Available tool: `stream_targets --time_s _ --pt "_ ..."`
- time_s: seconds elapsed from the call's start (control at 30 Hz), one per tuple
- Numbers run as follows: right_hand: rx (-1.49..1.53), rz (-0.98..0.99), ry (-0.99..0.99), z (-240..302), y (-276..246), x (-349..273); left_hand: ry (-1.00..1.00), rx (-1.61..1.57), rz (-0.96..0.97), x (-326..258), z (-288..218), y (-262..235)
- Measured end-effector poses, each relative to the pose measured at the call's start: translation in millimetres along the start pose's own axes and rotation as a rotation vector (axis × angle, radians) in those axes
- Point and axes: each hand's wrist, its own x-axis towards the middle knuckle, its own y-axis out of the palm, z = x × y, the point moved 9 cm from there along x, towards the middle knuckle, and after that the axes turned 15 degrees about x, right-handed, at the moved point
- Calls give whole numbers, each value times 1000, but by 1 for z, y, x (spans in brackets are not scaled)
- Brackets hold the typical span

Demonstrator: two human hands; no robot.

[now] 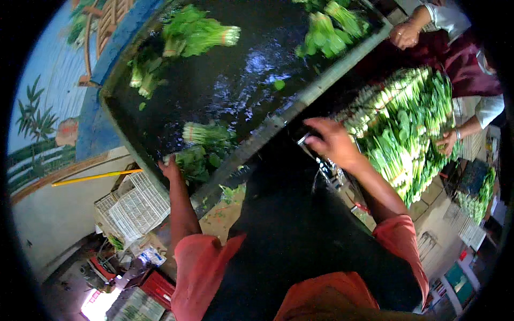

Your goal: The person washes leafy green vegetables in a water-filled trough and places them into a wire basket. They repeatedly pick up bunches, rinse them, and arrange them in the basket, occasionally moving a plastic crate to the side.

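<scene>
My left hand (169,167) is in the near left corner of a water-filled tank (292,109), its fingers closed round the pale stalk end of a dark leafy bunch of greens (194,163). Right behind that bunch floats another bunch of greens (206,133) with its pale stalks to the left. My right hand (334,143) is just outside the tank's near rim, thumb and fingers apart, with no greens in it. Shiny metal parts (329,174) show below it, too blurred to name.
More bunches (198,35) float at the tank's far left, others (324,37) far right. A large stack of tied greens (399,128) stands at the right. Beside it a co-worker's hand (447,142) touches the leaves. White plastic crates (134,200) lie left, under a yellow pole (96,177).
</scene>
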Motion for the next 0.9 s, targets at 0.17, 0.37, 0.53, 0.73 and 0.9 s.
stream_targets --time_s 0.17,0.37,0.53,0.73,0.9 --pt "108 468 -39 23 242 145 -174 -617 135 74 158 4" --pt "126 685 250 -71 416 250 217 43 317 27 4 79" --pt "422 872 635 -100 444 227 -247 -18 819 12 31 127" --pt "662 261 481 -103 385 260 -131 -219 565 37 -2 129" --pt "891 -38 166 -18 289 292 300 -584 634 12 -196 61"
